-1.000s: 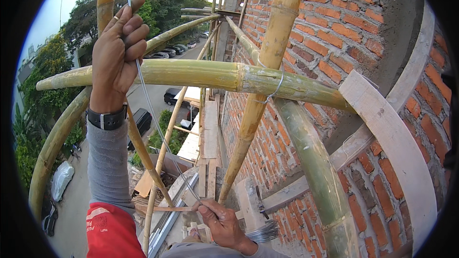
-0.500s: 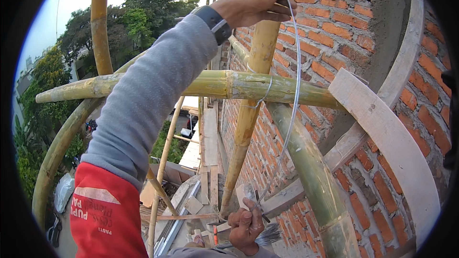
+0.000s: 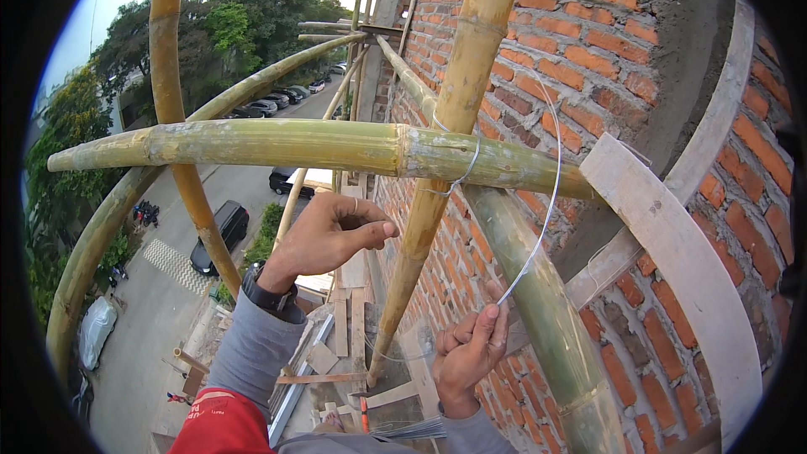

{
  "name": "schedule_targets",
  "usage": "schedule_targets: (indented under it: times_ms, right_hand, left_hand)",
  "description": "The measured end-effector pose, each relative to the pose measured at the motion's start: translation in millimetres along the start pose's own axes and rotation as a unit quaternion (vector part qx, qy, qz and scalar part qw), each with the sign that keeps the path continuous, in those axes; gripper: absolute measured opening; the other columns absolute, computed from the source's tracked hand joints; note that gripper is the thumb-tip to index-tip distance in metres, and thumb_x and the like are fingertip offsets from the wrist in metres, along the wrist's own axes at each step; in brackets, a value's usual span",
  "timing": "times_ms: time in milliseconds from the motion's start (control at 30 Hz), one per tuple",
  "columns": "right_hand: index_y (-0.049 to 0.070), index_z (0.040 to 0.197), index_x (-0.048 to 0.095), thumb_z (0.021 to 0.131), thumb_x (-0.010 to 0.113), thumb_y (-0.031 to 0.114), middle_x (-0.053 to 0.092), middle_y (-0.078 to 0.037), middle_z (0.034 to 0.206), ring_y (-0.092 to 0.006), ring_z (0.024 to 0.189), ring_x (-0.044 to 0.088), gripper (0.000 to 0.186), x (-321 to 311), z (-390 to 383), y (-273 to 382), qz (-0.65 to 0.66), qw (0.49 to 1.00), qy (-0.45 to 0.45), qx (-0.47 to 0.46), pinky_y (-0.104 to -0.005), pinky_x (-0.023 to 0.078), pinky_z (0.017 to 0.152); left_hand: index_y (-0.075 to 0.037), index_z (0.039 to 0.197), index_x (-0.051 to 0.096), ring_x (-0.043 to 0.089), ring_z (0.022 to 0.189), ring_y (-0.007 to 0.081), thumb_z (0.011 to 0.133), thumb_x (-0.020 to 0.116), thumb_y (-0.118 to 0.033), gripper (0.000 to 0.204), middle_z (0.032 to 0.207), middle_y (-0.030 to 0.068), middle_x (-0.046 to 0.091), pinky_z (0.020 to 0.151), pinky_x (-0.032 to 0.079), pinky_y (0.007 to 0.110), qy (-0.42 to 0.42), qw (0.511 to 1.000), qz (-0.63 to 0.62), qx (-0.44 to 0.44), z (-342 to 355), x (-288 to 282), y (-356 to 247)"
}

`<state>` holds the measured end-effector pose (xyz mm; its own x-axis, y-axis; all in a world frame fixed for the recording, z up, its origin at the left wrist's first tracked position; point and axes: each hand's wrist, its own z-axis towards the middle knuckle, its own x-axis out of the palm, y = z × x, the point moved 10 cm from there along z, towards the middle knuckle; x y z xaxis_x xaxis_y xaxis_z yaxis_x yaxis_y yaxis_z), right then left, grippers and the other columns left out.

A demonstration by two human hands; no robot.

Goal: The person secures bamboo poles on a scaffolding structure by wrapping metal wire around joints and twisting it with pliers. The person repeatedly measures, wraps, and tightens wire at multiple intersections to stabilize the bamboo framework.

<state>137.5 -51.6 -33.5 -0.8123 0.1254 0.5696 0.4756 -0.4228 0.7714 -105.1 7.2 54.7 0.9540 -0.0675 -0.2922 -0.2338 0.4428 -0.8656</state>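
A thin silvery wire (image 3: pixel 551 202) is pinched in my right hand (image 3: pixel 471 353), low and right of the middle, closed with the thumb uppermost. One length of it arcs up past the horizontal bamboo pole (image 3: pixel 286 145) to a free end against the bricks; another bends left below the hand. My left hand (image 3: pixel 336 235), just left of the upright bamboo pole (image 3: pixel 433 176), has its fingers curled in toward the thumb, with nothing visible in them. Where the two poles cross, a loop of wire (image 3: pixel 473 161) wraps around them.
A brick wall (image 3: pixel 580 50) rises on the right beside a slanting green bamboo pole (image 3: pixel 546 303) and a pale curved board (image 3: pixel 672 261). Far below lie planks (image 3: pixel 340 328), an orange-handled tool (image 3: pixel 364 414), and a street (image 3: pixel 168 210) with parked cars.
My left hand has dropped from the top of the wire to beside the upright pole, letting the wire go. My right hand has moved up and right, with a dark thin rod no longer visible in it.
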Motion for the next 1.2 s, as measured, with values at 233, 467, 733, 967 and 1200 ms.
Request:
schedule_targets:
  times_ms: [233,467,733,967,1200]
  right_hand:
    - [0.005,0.133,0.061,0.111,0.048,0.033,0.024,0.009,0.06,-0.0022,0.045,0.021,0.038,36.9,54.5,-2.2,-0.103,0.99,0.051,0.077,-0.0242,0.021,0.039]
    - [0.008,0.131,0.063,0.11,0.053,0.031,0.021,0.01,0.063,-0.0029,0.046,0.018,0.033,78.6,88.3,21.1,-0.122,0.988,0.054,0.079,-0.0239,0.018,0.04]
    - [0.004,0.13,0.064,0.111,0.048,0.023,0.048,0.004,0.064,-0.0056,0.048,0.038,0.031,100.6,26.7,74.5,-0.288,0.88,0.078,-0.37,-0.026,0.031,0.044]
    - [-0.001,0.131,0.064,0.111,0.047,0.017,0.072,-0.018,0.122,-0.031,0.106,0.073,0.032,129.3,67.7,28.8,-0.532,0.797,0.133,-0.253,-0.0406,0.056,0.086]
    - [-0.007,0.134,0.059,0.109,0.048,0.012,0.072,-0.021,0.121,-0.0312,0.095,0.075,0.033,114.8,36.5,67.5,-0.376,0.788,0.002,-0.488,-0.0377,0.058,0.075]
  left_hand:
    - [-0.002,0.117,0.072,0.071,0.093,0.0191,0.098,0.069,-0.021,0.027,0.106,0.0132,0.074,0.081,0.056,0.034,-0.187,0.966,0.162,0.077,69.9,-59.0,137.4]
    - [-0.004,0.134,0.062,0.062,0.106,0.0222,0.099,0.067,-0.028,0.042,0.12,0.0132,0.066,0.091,0.053,0.038,-0.242,0.935,0.074,0.248,206.2,-67.3,91.0]
    - [-0.004,0.134,0.061,0.063,0.112,0.0273,0.097,0.068,-0.021,0.042,0.13,0.0105,0.065,0.1,0.049,0.04,-0.3,0.823,0.298,0.379,150.8,-9.9,117.6]
    - [-0.004,0.124,0.066,0.061,0.12,0.0326,0.093,0.071,-0.019,0.035,0.129,0.0175,0.066,0.104,0.047,0.042,-0.321,0.897,0.045,0.302,149.0,-59.4,145.8]
    - [-0.001,0.099,0.077,0.075,0.074,0.0249,0.093,0.073,-0.022,0.022,0.082,0.0121,0.077,0.074,0.057,0.036,-0.077,0.967,0.233,-0.072,56.6,-10.4,124.5]
